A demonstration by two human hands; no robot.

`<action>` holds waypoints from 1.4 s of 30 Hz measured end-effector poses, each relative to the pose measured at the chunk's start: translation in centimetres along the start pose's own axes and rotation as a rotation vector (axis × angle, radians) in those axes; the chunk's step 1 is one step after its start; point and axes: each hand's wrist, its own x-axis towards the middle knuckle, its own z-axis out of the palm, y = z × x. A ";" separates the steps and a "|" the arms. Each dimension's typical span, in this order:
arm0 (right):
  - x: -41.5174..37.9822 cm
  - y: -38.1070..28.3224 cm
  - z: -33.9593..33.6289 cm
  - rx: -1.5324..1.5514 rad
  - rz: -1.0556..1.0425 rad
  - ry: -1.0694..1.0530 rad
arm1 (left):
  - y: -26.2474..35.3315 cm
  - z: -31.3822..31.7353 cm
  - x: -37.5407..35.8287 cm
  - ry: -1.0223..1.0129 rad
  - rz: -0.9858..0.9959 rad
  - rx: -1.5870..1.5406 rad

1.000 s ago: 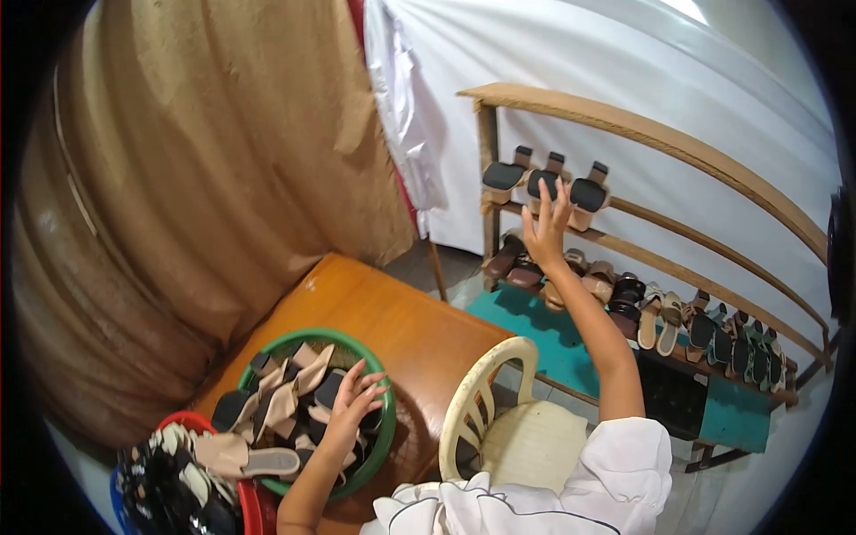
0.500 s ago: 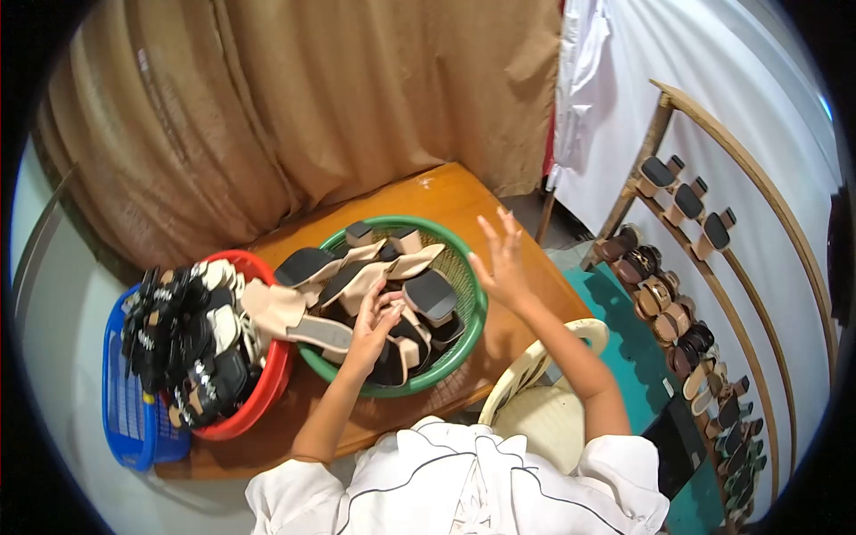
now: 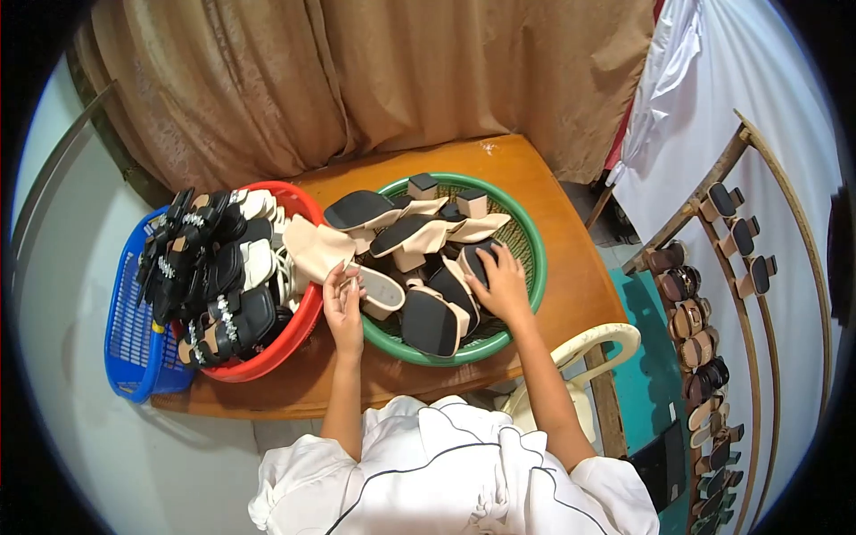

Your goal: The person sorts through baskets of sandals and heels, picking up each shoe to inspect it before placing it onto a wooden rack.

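My left hand point(image 3: 343, 308) is at the near edge of a beige sandal point(image 3: 312, 250) that lies across the rims of the red basket point(image 3: 294, 334) and the green basket point(image 3: 535, 241). Its fingers are slightly bent and apart, touching or almost touching the sandal. My right hand point(image 3: 502, 285) reaches into the green basket, its thumb and fingers around a black-soled sandal point(image 3: 479, 259), partly hidden by the hand. Other beige sandals with black soles point(image 3: 432, 321) and block heels lie around it, many upside down.
Black and white sandals point(image 3: 245, 321) fill the red basket. A blue basket point(image 3: 134, 357) stands left of it. The baskets are on a wooden table point(image 3: 571, 267). A cream chair point(image 3: 571, 401) is at the near right, with shoe racks point(image 3: 704, 241) beyond. A brown curtain point(image 3: 446, 71) hangs behind.
My right hand has come down from the air onto the sandal in the green basket. My left hand has moved left to the beige sandal's edge. The camera view has shifted.
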 end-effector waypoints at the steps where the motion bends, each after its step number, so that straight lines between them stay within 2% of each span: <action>1: 0.0 0.0 0.0 0.026 0.007 -0.002 | 0.0 -0.2 -0.1 0.023 0.002 0.004; 5: 0.1 -0.1 -0.3 0.046 0.004 -0.014 | -1.2 -1.4 0.2 0.166 0.148 0.018; 9: 0.2 0.0 -0.2 0.048 0.003 -0.025 | -1.2 -2.1 0.2 0.323 0.110 0.260; 13: 0.1 0.2 -0.1 0.047 0.011 -0.040 | -2.4 -2.6 -0.2 0.252 -0.035 0.297; 16: 0.1 0.0 -0.2 0.035 0.016 -0.044 | -2.0 -1.8 -0.1 0.249 0.017 0.333; 19: 0.0 0.1 -0.1 0.032 0.015 -0.043 | -2.8 -1.4 1.5 0.260 0.241 0.298; 25: 0.0 -0.3 -0.3 0.019 0.033 -0.036 | -3.1 -1.5 2.7 0.241 0.306 0.286; 28: 0.2 -0.9 -1.1 0.071 0.015 -0.037 | -3.3 -1.8 2.1 0.286 0.242 0.132; 29: 0.3 -1.2 -1.6 0.094 -0.023 -0.028 | -3.0 -1.5 1.9 0.338 0.312 0.114; 33: 0.4 -1.5 -2.2 0.152 -0.132 -0.021 | -2.1 -1.7 0.5 0.406 0.368 0.176; 42: 0.5 -1.3 -2.1 0.266 -0.115 -0.024 | 1.5 -2.1 1.1 0.415 0.538 0.254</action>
